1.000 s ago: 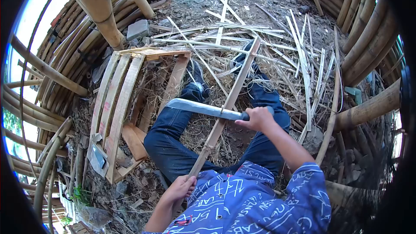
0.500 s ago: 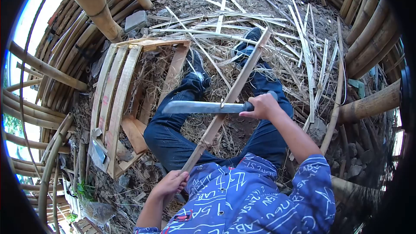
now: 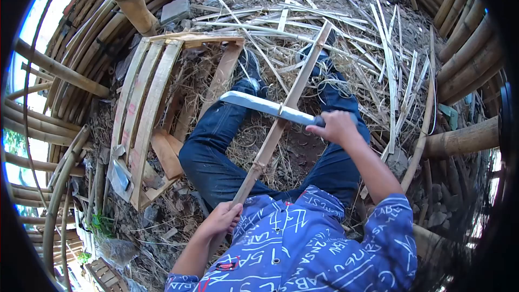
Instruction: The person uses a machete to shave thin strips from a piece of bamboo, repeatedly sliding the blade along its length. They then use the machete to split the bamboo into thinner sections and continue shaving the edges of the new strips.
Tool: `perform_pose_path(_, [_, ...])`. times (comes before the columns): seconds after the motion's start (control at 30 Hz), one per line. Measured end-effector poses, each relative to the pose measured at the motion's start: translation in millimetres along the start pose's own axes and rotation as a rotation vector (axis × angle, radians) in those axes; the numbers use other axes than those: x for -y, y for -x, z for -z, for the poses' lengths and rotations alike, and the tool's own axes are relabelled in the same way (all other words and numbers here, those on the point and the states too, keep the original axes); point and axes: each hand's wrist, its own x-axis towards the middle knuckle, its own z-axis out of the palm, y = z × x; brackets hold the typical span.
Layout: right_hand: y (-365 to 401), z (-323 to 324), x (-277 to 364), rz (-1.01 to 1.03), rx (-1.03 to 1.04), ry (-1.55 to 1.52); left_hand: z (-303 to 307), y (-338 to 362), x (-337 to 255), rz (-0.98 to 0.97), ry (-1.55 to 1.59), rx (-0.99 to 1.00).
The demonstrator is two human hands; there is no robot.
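Observation:
My left hand (image 3: 223,219) is closed round the lower end of a long split bamboo strip (image 3: 265,157), which slants up and away between my legs. In my right hand (image 3: 339,126) I grip the dark handle of a machete (image 3: 259,104). Its long grey blade lies across the bamboo strip, touching it near a node around the middle, with the tip pointing left. The strip's far end reaches my shoe on the right side. The part of the strip behind my left hand is mostly hidden by my arm and shirt.
A slatted wooden crate (image 3: 146,113) stands at my left leg, with a clear plastic packet (image 3: 122,176) on its edge. Thin bamboo slivers (image 3: 392,75) litter the ground ahead and right. A grey block (image 3: 175,10) and bamboo poles (image 3: 462,136) surround the spot.
The machete has tilted, its tip now higher and further right, and the blade contacts the strip slightly further up. My right hand shifted a little right. The whole view has moved slightly.

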Motion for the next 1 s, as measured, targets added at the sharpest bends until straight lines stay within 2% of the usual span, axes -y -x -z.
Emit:
perform_pose_path(0.03, [8,-1,10,0.000,-0.019,-0.015,4,-6,0,-0.010,-0.008,-0.001])
perform_pose_path(0.1, [22,6,32,0.061,0.130,-0.032,4,-15,10,-0.013,0.042,0.027])
perform_pose_path(0.17, [27,7,40,0.089,0.160,-0.025,-1,-10,0,-0.023,0.050,0.018])
perform_pose_path(0.27, [12,2,-6,-0.053,0.004,-0.006,6,13,-4,-0.016,-0.013,-0.031])
perform_pose_path(0.3, [7,5,-24,-0.048,0.026,0.048,8,16,-5,-0.016,-0.010,-0.039])
perform_pose_path(0.37, [7,6,-28,0.020,0.038,0.068,8,19,-6,0.017,-0.070,-0.016])
perform_pose_path(0.5, [13,6,-8,-0.005,0.036,0.038,8,7,-2,0.052,-0.056,-0.055])
perform_pose_path(0.6, [17,6,2,0.097,-0.081,0.001,6,3,-1,-0.012,0.019,-0.039])
perform_pose_path(0.77, [25,3,43,0.285,-0.023,-0.126,2,0,-23,-0.096,0.055,-0.106])
perform_pose_path(0.9, [9,22,32,0.160,-0.005,-0.010,9,12,-16,-0.118,-0.026,-0.140])
perform_pose_path(1.0, [-20,34,-26,-0.227,-0.092,-0.074,16,33,10,-0.021,-0.018,-0.128])
